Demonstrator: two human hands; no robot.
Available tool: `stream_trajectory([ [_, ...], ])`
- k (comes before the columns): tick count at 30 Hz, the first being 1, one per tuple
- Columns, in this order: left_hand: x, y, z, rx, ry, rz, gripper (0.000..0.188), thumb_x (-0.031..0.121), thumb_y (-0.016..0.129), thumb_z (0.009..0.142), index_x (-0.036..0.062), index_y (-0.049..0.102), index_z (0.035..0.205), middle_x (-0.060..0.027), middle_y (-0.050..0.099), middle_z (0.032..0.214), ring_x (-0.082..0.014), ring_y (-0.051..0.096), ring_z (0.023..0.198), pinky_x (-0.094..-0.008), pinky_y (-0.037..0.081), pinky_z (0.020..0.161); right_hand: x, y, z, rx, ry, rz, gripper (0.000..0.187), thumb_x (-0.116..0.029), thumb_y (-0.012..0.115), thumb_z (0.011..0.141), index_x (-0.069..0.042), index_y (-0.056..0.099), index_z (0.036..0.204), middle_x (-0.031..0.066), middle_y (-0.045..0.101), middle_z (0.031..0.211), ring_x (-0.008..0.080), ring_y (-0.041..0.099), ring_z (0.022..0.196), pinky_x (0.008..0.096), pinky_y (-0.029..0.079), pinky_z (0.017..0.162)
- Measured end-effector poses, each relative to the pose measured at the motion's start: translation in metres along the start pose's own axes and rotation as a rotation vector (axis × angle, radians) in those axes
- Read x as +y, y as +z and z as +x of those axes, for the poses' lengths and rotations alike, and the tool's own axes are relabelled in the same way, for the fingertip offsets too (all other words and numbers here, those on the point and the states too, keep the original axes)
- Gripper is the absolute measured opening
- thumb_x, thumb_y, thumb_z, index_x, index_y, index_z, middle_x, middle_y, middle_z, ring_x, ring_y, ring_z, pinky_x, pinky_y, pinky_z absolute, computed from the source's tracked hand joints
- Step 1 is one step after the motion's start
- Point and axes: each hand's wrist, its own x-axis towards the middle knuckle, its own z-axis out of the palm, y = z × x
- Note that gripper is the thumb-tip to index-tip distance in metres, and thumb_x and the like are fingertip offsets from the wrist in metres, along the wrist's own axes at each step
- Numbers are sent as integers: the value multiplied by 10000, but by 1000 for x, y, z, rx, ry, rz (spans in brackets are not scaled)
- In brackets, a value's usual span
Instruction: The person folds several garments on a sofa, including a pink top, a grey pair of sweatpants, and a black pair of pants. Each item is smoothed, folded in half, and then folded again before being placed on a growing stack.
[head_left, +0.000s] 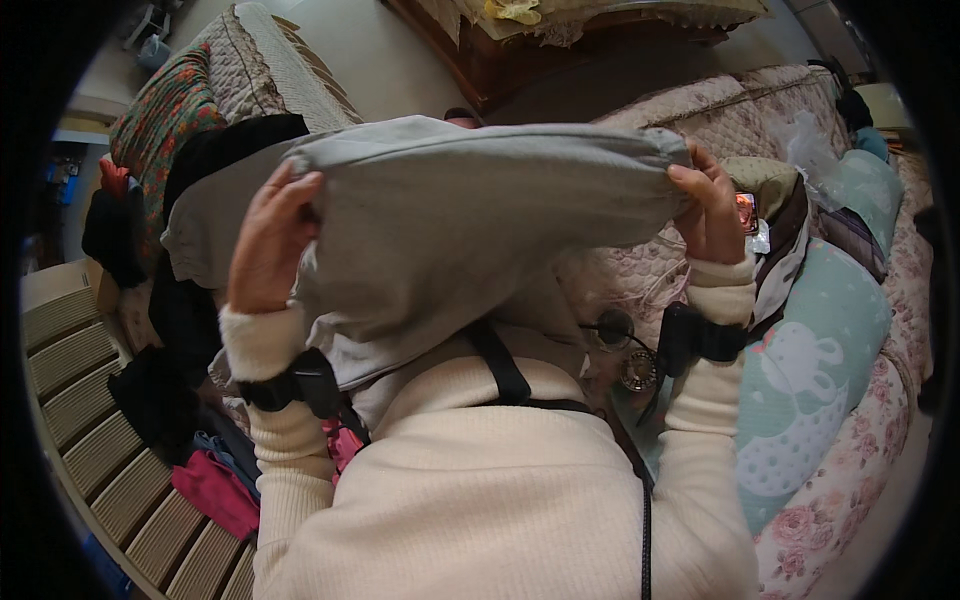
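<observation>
The person in a cream sweater (pixel 480 500) holds a grey garment (pixel 440 230) stretched up at chest height; the left hand (pixel 268 240) grips one end in its fingers, the right hand (pixel 712 208) pinches the other. If either grip loosens, I judge the cloth would sag and drop onto the clothes pile (pixel 205 470) below; a phone (pixel 746 210) sits just past the right hand. Beyond, a quilted floral sofa (pixel 850 440) carries a teal cushion (pixel 820 350); farther off stands a dark wooden table (pixel 510 55).
</observation>
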Motion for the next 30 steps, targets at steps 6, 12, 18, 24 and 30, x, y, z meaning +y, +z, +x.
stream_trajectory([
  [6, 23, -9, -71, 458, 275, 65, 359, 86, 610, 910, 41, 550, 1261, 11, 637, 1083, -33, 579, 879, -168, 431, 676, 19, 56, -35, -91, 325, 291, 483, -113, 595, 856, 14, 442, 1297, 105, 609, 1111, 183, 612, 969, 298, 506, 878],
  [12, -1, -33, -104, 236, 126, -4, 390, 122, 625, 913, 69, 531, 1288, 21, 655, 1022, -3, 554, 698, -145, 368, 484, 62, 74, -70, -114, 732, 302, 381, -231, 566, 958, 7, 504, 1248, 110, 627, 1151, 158, 635, 982, 299, 527, 860],
  [18, -17, -44, -108, 276, 85, -58, 403, 181, 603, 929, 74, 522, 1309, 17, 648, 1037, 2, 521, 659, -155, 323, 461, 56, 54, -73, -95, 874, 126, 255, -296, 586, 953, -53, 592, 1029, -10, 636, 809, 79, 601, 652, 241, 500, 587],
  [24, -14, -42, -109, 298, 87, -70, 383, 256, 567, 951, 95, 537, 1298, 47, 637, 1032, 3, 495, 664, -158, 299, 472, 55, 59, -83, -161, 1046, 40, 310, -392, 599, 939, -143, 510, 778, -79, 373, 588, 38, 314, 473, 212, 301, 434],
  [30, -18, -49, -105, 318, 64, -84, 355, 262, 551, 955, 112, 550, 1276, 71, 628, 1020, 8, 483, 669, -165, 289, 477, 40, 79, -94, -309, 852, -43, 207, -284, 656, 909, -133, 516, 928, -66, 467, 789, 31, 418, 681, 188, 339, 550],
])
